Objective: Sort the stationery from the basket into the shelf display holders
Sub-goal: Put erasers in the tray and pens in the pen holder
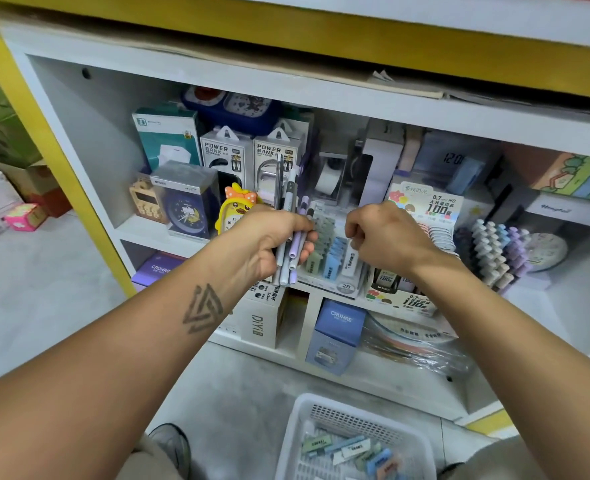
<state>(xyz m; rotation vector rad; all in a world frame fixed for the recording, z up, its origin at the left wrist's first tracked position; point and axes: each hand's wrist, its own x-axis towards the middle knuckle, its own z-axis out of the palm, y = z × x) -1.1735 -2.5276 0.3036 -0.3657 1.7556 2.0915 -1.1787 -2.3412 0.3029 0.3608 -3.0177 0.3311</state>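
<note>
Head view shows my left hand (272,237) gripping a bundle of pens (291,233) upright, just in front of the shelf. My right hand (387,233) hangs over the eraser holder (331,251) with its fingers curled under; whether they pinch anything, I cannot tell. To do this step well, I judge I should seat each piece squarely in its matching row and keep the pen bundle clear of the holder. More stationery lies in the white basket (297,431) on the floor below. My knuckles hide the right fingertips, and the basket's lower edge is cut off.
</note>
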